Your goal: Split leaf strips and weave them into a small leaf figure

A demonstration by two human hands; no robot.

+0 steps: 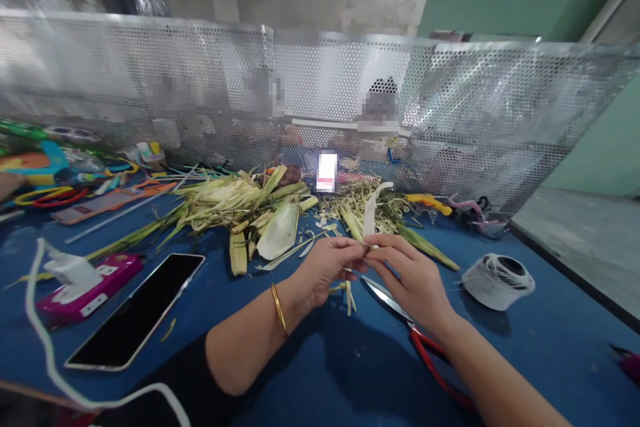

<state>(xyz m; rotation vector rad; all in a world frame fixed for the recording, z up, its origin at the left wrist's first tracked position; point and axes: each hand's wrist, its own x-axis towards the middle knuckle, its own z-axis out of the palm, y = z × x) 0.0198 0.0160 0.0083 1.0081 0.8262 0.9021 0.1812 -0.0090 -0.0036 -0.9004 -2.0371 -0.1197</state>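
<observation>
My left hand, with a gold bangle at the wrist, is closed, its thumb and fingers pinched together. Fingertip to fingertip with it, my right hand is also closed. A pale, curved strip of plant husk rises from between the two hands, its lower end hidden by the fingers. Thin pale shreds show just below my left hand. Scissors with red handles lie on the blue table, partly under my right hand and forearm. Beyond the hands, a broad white-green husk leaf rests against a pile.
Heaps of green and yellow husks lie along a perforated metal screen. A spool of white string stands at right. At left are a black-screened phone and a magenta power strip with a white plug and cable.
</observation>
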